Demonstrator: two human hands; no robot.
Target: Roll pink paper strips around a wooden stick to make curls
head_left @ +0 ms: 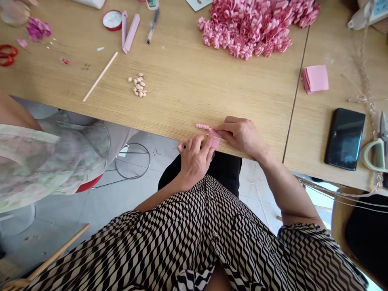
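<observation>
At the front edge of the table, a small pink paper strip (215, 142) lies between my two hands. My left hand (195, 157) comes from below with bent fingers, its fingertips and thumb closed on the strip's left part. From the right, my right hand (241, 134) pinches the strip's other end, fingers pressed together. A thin pale stick lies across the pink paper, partly under the fingers. Just beyond the left fingertips is a curled, fringed pink piece (203, 127), which seems joined to the strip. My fingers hide part of the paper.
A heap of curled pink pieces (251, 26) lies at the back. Pink squares (315, 78), a black phone (344, 138) and scissors (374, 153) are at right. Leftward are pale beads (139, 85), a wooden stick (100, 76) and folded strips (131, 34). Another person sits at left.
</observation>
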